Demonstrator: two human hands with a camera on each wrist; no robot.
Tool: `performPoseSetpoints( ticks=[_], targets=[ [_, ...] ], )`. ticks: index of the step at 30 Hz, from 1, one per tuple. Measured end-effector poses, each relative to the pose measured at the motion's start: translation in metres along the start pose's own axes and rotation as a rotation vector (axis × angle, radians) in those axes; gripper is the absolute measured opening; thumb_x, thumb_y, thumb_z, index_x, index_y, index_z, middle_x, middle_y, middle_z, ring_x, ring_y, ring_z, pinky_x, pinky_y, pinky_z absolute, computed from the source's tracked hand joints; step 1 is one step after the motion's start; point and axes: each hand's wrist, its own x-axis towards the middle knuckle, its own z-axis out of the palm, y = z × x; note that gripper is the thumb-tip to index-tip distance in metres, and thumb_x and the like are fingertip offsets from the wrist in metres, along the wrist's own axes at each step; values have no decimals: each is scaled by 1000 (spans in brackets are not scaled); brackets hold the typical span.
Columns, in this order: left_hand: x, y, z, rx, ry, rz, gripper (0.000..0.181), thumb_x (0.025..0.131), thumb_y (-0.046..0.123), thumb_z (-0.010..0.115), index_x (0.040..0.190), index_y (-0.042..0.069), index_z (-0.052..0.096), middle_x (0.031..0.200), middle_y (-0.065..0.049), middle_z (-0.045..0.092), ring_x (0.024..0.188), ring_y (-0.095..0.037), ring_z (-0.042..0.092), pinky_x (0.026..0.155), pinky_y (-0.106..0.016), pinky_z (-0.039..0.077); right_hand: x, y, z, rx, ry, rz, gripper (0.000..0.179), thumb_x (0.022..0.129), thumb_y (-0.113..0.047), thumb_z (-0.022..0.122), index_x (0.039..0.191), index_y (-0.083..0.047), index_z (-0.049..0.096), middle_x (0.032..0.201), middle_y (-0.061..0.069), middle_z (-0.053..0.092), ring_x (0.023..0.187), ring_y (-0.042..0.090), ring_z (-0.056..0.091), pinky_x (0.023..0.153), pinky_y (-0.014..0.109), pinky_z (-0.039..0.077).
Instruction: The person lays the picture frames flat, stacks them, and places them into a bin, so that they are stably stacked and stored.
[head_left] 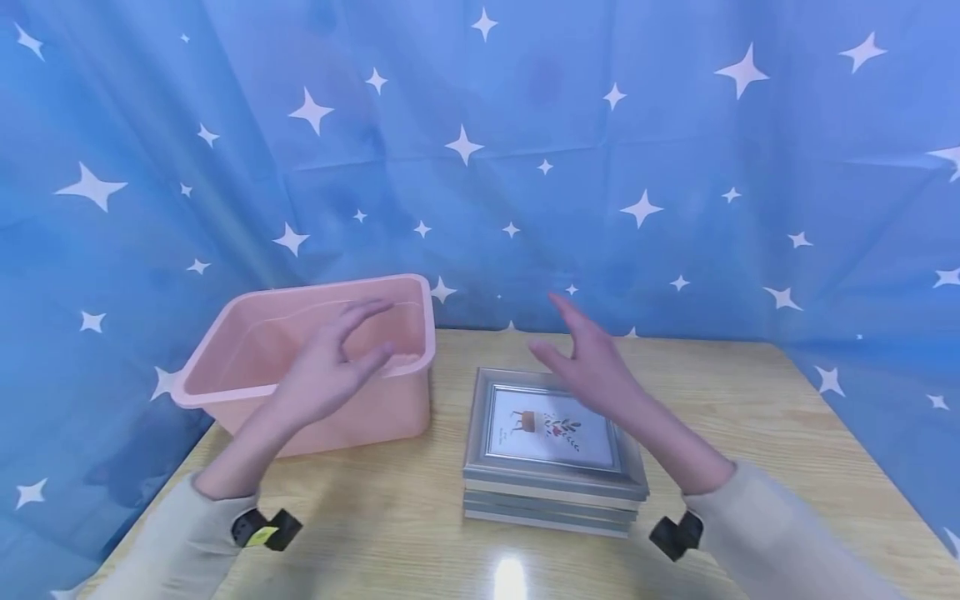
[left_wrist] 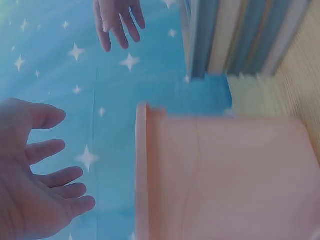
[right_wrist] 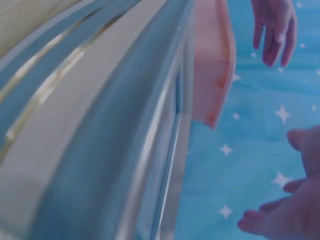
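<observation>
Frame stack: several silvery-grey picture frames point(head_left: 555, 479) piled flat on the table, right of the bin and apart from it.
Top print: a brown, deer-like figure point(head_left: 527, 422) beside leafy sprigs on white, turned sideways in the head view.
Right hand point(head_left: 588, 358): raised above the far right part of the stack, thumb and fingers spread well apart, holding nothing.
Left hand point(head_left: 333, 358): raised over the bin, fingers loosely bent and thumb well away from them, nothing in its grasp.
Bin point(head_left: 375, 417): pink, open-topped, upright on the table.
Table point(head_left: 720, 392): light wood grain, a bright reflection near its front.
Backdrop point(head_left: 525, 83): blue cloth with white four-pointed stars.
</observation>
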Motion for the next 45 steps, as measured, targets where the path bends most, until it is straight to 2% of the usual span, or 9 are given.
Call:
performPoseSetpoints(
  ticks=[8, 11, 17, 22, 29, 33, 36, 41, 45],
  targets=[
    [-31, -40, -35, 91, 130, 55, 51, 96, 10, 71, 144, 1, 55, 148, -23, 49, 140, -46, 38, 108, -67, 34, 23, -18, 23, -19, -64, -39, 77, 104, -39, 60, 164, -9, 22, 168, 12, 23, 153, 35, 22, 121, 55, 22],
    [-44, -61, -48, 139, 170, 16, 52, 97, 15, 71, 144, 2, 55, 148, -24, 50, 138, -49, 39, 105, -70, 34, 31, -25, 31, -12, -95, -34, 76, 104, -36, 61, 164, -10, 22, 168, 12, 23, 153, 34, 23, 121, 55, 23],
    [-72, -104, -80, 253, 222, -132, 56, 99, 26, 68, 147, 2, 53, 146, -34, 46, 132, -60, 39, 99, -78, 29, 49, -47, 58, -41, -190, -52, 77, 104, -42, 57, 165, -14, 20, 169, 10, 19, 155, 33, 16, 120, 58, 20],
    [-85, -125, -90, 319, 226, -231, 60, 101, 31, 64, 146, -6, 49, 144, -38, 42, 125, -63, 41, 90, -75, 37, 63, -57, 77, -106, -241, -80, 75, 104, -42, 57, 165, -20, 20, 169, 17, 16, 153, 41, 15, 116, 68, 18],
    [-85, -142, -94, 346, 170, -320, 66, 105, 38, 56, 150, -8, 42, 145, -42, 39, 122, -64, 41, 88, -77, 39, 79, -60, 96, -134, -288, -83, 76, 106, -39, 55, 165, -13, 16, 167, 25, 13, 151, 46, 16, 121, 60, 17],
    [-79, -149, -96, 313, 66, -374, 79, 108, 43, 46, 156, -14, 20, 148, -48, 28, 129, -67, 34, 94, -79, 36, 86, -61, 105, -131, -334, -112, 80, 106, -36, 52, 164, -1, 9, 167, 25, 11, 153, 41, 14, 123, 52, 15],
    [-77, -153, -97, 278, 5, -405, 85, 109, 46, 40, 156, -15, 3, 151, -50, 18, 134, -68, 24, 98, -80, 30, 90, -60, 108, -148, -362, -151, 77, 107, -33, 49, 161, 6, 10, 167, 25, 17, 154, 36, 14, 124, 46, 14],
    [-79, -156, -94, 261, 13, -395, 85, 110, 45, 39, 155, -16, -1, 152, -49, 15, 136, -68, 21, 99, -80, 28, 91, -57, 105, -199, -446, -136, 72, 111, -34, 38, 160, 8, 7, 167, 25, 8, 156, 32, 0, 125, 43, 7],
    [-76, -155, -90, 267, 35, -371, 83, 110, 42, 39, 155, -17, 2, 149, -51, 20, 134, -69, 23, 98, -80, 28, 91, -56, 100, -240, -485, -122, 69, 112, -33, 32, 160, 8, 4, 167, 25, 3, 155, 33, -2, 125, 41, 5]
  ],
)
